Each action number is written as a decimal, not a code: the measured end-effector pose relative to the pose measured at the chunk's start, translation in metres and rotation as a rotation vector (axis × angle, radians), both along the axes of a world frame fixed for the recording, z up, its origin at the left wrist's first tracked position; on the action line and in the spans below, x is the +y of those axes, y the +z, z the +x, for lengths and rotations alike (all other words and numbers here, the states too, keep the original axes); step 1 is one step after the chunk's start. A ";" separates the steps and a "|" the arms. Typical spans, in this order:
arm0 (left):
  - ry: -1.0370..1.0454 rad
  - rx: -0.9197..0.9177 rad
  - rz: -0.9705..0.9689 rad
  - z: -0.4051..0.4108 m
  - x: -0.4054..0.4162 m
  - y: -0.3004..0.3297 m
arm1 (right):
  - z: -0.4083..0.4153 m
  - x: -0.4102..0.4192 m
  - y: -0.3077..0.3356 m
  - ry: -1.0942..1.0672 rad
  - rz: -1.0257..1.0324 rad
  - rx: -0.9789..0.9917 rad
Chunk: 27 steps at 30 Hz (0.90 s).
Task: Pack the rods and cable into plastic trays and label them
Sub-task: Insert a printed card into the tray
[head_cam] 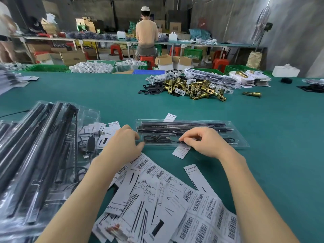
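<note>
1. While both forearms reached out over the green table (175, 106), the head view showed a clear plastic tray (242, 143) lying crosswise just ahead of the hands, with black rods (184, 124) laid along its far channels and a coiled black cable (157, 138) in its near compartment.
2. The left hand (125, 142) sat at the tray's left end, fingers curled, fingertips touching the tray's edge; whether it actually gripped the edge could not be told.
3. The right hand (201, 142) rested on the tray's near edge, thumb and forefinger pinching something small and dark at the cable compartment, directly above a white label (180, 151) that poked out from under the tray.
4. More printed labels and barcode sheets (175, 199) lay fanned out on the table between the arms.
5. To the left, a stack of filled trays (43, 155) was piled up.
6. Farther back, a heap of brass latches (194, 88) lay on the table, well apart from the tray.
7. Beyond the table, a person (147, 32) sat at another bench, back turned.
</note>
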<state>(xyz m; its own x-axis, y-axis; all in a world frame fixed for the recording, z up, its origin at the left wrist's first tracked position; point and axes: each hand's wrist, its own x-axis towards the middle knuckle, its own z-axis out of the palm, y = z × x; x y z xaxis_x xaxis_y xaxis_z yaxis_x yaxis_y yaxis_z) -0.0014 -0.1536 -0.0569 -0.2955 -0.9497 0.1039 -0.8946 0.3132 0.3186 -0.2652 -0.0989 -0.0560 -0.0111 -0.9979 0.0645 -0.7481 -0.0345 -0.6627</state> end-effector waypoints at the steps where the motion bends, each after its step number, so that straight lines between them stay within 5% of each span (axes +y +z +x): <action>1: -0.001 0.000 0.006 0.000 0.000 0.000 | 0.002 -0.002 0.000 -0.016 -0.018 0.017; 20: 0.004 0.153 -0.029 0.007 -0.004 -0.004 | 0.054 -0.007 0.018 0.082 -0.138 0.278; 27: -0.009 0.174 -0.036 0.008 -0.003 -0.004 | 0.063 0.009 0.049 0.042 0.351 0.517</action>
